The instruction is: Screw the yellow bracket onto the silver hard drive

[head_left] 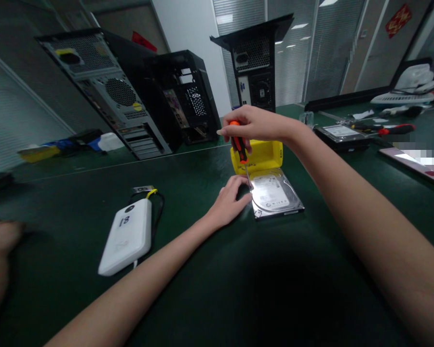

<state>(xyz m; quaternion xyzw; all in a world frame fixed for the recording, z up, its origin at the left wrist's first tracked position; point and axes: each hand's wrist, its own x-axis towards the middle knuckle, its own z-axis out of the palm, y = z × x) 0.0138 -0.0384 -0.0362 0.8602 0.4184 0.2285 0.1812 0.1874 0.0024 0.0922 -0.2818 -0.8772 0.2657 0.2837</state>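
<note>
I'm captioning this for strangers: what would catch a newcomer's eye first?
The bright yellow box, open behind the silvery hard drive. Then the orange-and-black screwdriver, upright in the right hand at the drive's left edge, and the opened computer case beyond.

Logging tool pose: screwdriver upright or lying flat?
Near upright: the right hand grips the screwdriver by its handle, shaft pointing down at the hard drive.

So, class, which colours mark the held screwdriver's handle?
The screwdriver handle is orange and black, clearest in the head view.
</note>
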